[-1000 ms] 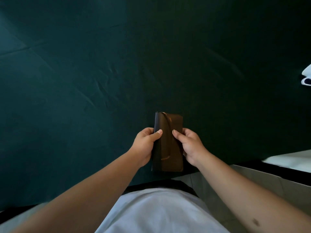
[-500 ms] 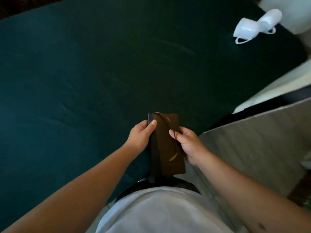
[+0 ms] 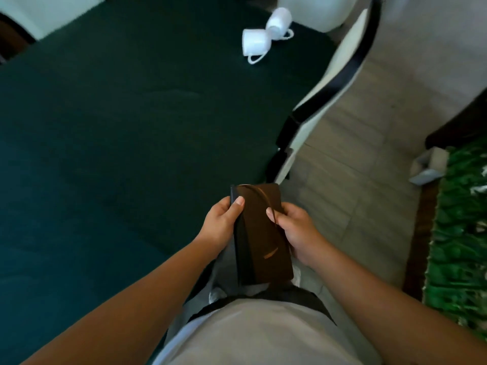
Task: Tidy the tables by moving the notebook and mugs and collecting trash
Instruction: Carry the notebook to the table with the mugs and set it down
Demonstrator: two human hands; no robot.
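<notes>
A brown notebook (image 3: 262,235) with a thin ribbon across its cover is held in front of my waist, off the table's right edge. My left hand (image 3: 221,225) grips its spine side, thumb on the cover. My right hand (image 3: 295,230) grips the other side, thumb over the ribbon. Two white mugs lie on their sides on the dark green table (image 3: 118,127) at the far right: one mug (image 3: 257,46) nearer, the other mug (image 3: 279,22) just behind it.
A white chair with black trim (image 3: 340,75) stands along the table's right edge. Grey tiled floor (image 3: 369,159) lies to the right. A green leafy mat (image 3: 461,233) and a small pale object (image 3: 428,167) sit at the far right. White chairs stand beyond the table.
The view has swung right and pulled back from the table. The notebook, still in both hands, now hangs past the table edge over the floor. The mugs, chair and green mat came into view.
</notes>
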